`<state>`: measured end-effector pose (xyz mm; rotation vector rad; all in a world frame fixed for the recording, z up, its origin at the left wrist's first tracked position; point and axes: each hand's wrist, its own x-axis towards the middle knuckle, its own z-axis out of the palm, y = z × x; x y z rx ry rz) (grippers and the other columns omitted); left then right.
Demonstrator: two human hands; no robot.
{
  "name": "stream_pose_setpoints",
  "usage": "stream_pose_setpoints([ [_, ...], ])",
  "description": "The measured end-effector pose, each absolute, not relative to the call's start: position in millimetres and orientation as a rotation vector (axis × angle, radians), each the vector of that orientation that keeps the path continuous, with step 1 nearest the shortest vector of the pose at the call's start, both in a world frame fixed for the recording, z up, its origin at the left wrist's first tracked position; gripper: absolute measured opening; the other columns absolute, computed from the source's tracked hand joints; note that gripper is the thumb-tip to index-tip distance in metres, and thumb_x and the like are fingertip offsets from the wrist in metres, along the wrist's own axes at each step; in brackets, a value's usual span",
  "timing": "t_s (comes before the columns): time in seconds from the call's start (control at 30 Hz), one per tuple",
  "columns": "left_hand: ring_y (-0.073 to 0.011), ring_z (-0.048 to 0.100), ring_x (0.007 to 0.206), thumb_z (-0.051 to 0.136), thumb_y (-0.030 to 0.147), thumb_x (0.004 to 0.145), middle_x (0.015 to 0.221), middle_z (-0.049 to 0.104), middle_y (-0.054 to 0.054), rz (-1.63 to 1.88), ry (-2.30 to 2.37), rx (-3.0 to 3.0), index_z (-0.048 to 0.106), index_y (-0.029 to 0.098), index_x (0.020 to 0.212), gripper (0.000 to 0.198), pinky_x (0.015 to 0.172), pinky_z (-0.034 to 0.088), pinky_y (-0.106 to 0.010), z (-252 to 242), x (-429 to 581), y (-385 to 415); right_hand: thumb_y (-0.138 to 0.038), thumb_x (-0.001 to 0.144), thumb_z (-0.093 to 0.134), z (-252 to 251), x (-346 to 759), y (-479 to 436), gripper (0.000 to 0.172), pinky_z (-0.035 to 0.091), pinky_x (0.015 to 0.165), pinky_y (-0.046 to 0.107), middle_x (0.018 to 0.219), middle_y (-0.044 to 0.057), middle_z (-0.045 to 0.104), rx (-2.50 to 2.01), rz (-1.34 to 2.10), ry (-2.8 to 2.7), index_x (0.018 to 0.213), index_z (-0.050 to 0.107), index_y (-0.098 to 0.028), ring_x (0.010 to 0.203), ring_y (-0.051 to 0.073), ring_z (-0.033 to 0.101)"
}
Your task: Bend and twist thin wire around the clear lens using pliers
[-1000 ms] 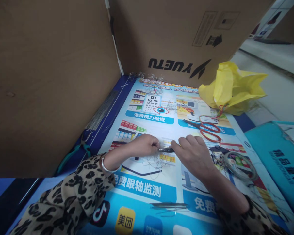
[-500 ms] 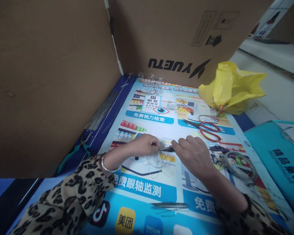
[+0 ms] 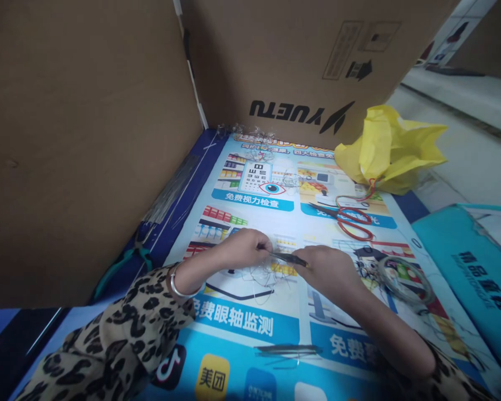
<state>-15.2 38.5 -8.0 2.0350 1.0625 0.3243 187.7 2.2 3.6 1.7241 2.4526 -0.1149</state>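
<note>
My left hand (image 3: pixel 247 248) is closed in a fist over the printed sheet. What its fingers pinch is hidden. Thin tangled wire (image 3: pixel 261 273) lies just below it. A slim, dark, pointed tool (image 3: pixel 290 258) bridges the gap between my hands, its narrow tip reaching the left fingers. I cannot make out its exact kind. The other end is gripped by my right hand (image 3: pixel 332 270), whose fingers are curled and mostly turned out of sight. Nearer to me, a small bundle of straight, thin wires (image 3: pixel 288 350) lies flat on the sheet.
Red-handled scissors (image 3: pixel 350 220) and a yellow bag (image 3: pixel 386 147) are beyond my right hand. A wire coil (image 3: pixel 404 278) and teal box (image 3: pixel 476 278) lie right. Teal-handled pliers (image 3: pixel 127 259) and straight wires (image 3: pixel 173 189) lie left. Tall cardboard (image 3: pixel 284 61) walls the back and left.
My right hand has rolled over and dropped slightly, baring more of the dark tool. My left hand stays almost in place. The view has shifted a little.
</note>
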Motion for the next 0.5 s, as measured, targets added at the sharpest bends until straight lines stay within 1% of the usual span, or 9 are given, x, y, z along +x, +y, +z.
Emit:
stream_pose_setpoints([
  [0.1, -0.0082, 0.045, 0.054, 0.047, 0.018, 0.068, 0.06, 0.056, 0.003, 0.286, 1.057, 1.939, 0.063, 0.014, 0.074, 0.018, 0.051, 0.032, -0.018, -9.8, -15.7, 39.4, -0.04, 0.084, 0.047, 4.6, 188.3, 3.5, 0.025, 0.021, 0.053, 0.024, 0.075, 0.0, 0.068, 1.715, -0.187, 2.415, 0.075, 0.065, -0.025, 0.069, 0.015, 0.058],
  [0.23, -0.0071, 0.041, 0.051, 0.048, 0.021, 0.069, 0.059, 0.051, 0.004, 0.237, 1.036, 1.829, 0.062, 0.014, 0.075, 0.017, 0.047, 0.031, -0.018, -9.0, -17.3, 40.8, -0.036, 0.085, 0.045, 3.7, 190.6, 5.3, 0.024, 0.024, 0.055, 0.024, 0.077, 0.0, 0.067, 1.681, -0.181, 2.481, 0.077, 0.065, -0.025, 0.073, 0.015, 0.057],
  [0.37, -0.0072, 0.041, 0.05, 0.049, 0.022, 0.069, 0.058, 0.05, 0.004, 0.187, 1.046, 1.828, 0.062, 0.015, 0.076, 0.017, 0.047, 0.029, -0.018, -6.5, -17.8, 41.0, -0.03, 0.084, 0.048, 0.0, 194.0, 7.6, 0.019, 0.025, 0.061, 0.026, 0.075, 0.001, 0.064, 1.548, -0.025, 2.63, 0.08, 0.065, -0.025, 0.074, 0.016, 0.053],
  [0.5, -0.0077, 0.04, 0.051, 0.049, 0.022, 0.069, 0.057, 0.049, 0.004, 0.18, 1.019, 1.858, 0.062, 0.015, 0.075, 0.016, 0.048, 0.03, -0.019, -5.1, -17.8, 40.6, -0.025, 0.08, 0.054, -3.1, 195.5, 9.1, 0.011, 0.022, 0.064, 0.03, 0.073, 0.002, 0.061, 1.448, 0.188, 2.743, 0.08, 0.065, -0.023, 0.074, 0.017, 0.047],
])
